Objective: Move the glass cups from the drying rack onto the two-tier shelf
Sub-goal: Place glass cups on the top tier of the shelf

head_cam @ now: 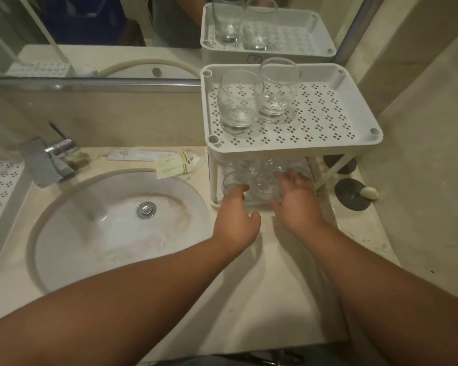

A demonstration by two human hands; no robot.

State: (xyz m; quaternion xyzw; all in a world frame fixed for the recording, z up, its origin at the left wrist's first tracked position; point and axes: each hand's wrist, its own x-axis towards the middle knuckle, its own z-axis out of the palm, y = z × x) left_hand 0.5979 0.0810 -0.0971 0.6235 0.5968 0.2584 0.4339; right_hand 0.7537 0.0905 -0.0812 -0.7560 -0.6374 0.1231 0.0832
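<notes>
Reaching in from 6 o'clock over the counter (249, 286), both forearms converging on the shelf (360, 143) at 1 o'clock. Spreading loosely at the lower tier's front edge, left hand (236, 217) with fingers relaxed and slightly curved, thumb out toward 3 o'clock, gripping nothing that can be made out. Hovering just beside it at 3 o'clock, right hand (296, 199) with fingers extended into the lower tier, tips blurred, seemingly touching or nearly touching glass but not wrapping any cup. Crowding the lower tier right at and between those fingertips, several lower cups (262, 186), close-packed, exact count not clear. Likely handling as light, rigid, smooth, breakable and slick if wet; best taking around the wall at mid-height with thumb opposite fingers, lifting straight so as not to knock neighbours. Standing upright on the top tier, toward 12 o'clock, two more: front cup (236, 107) and back cup (275, 93), touching or nearly so. Lying at 9 o'clock, sink (64, 233); beyond it, tap (50, 159); at the far left edge, what may be the rack (0, 194).
</notes>
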